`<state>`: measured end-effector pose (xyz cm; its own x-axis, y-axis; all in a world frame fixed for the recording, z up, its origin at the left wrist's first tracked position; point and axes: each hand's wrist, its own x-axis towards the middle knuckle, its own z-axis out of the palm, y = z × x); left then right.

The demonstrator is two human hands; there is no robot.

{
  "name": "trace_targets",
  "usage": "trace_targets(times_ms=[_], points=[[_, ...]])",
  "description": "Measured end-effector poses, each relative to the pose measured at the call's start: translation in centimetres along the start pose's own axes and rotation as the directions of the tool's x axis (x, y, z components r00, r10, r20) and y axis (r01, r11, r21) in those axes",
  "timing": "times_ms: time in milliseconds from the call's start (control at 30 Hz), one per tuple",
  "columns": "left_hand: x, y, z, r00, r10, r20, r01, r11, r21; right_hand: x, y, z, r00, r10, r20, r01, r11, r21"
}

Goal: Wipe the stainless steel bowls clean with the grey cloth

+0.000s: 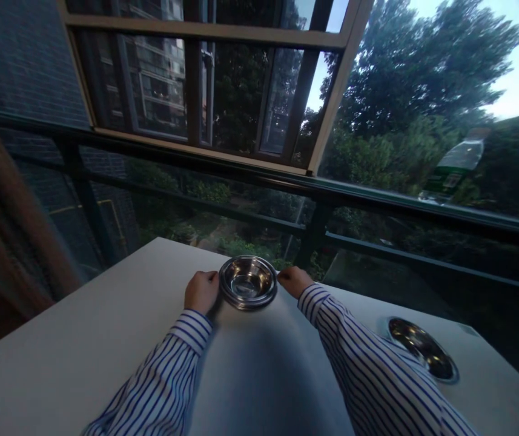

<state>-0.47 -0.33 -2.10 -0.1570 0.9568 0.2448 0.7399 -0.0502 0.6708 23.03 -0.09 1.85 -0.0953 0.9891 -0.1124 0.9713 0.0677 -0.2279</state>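
Observation:
Shiny metal bowls (246,286), nested in a small stack with several rims showing, are near the far edge of the white table. At the stack's left rim is my left hand (201,291), its fingers curled closed against the edge. My right hand (294,281) pinches at the opposite rim, fingers bent and pressed together. The fingertips of both hands are partly hidden, and whether the stack is lifted off the table I cannot tell. Striped blue and white sleeves cover both forearms.
Another shiny metal bowl (423,349) sits on the white table (82,357) to the right, partly behind my right sleeve. A plastic bottle (455,166) with a green label stands by the dark railing (259,177). Windows lie beyond, and a curtain (9,212) hangs at left.

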Motion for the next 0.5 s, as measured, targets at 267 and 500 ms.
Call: trace_targets(times_ms=[267, 500], points=[[1.0, -0.2, 0.2, 0.988, 0.089, 0.124, -0.101, 0.990, 0.098, 1.9, -1.2, 0.7, 0.999, 0.014, 0.035, -0.012, 0.997, -0.072], [0.6, 0.5, -0.6, 0.972, 0.164, 0.166, -0.190, 0.970, 0.154, 2.0, -1.4, 0.8, 0.998, 0.029, 0.056, -0.023, 0.993, -0.112]])
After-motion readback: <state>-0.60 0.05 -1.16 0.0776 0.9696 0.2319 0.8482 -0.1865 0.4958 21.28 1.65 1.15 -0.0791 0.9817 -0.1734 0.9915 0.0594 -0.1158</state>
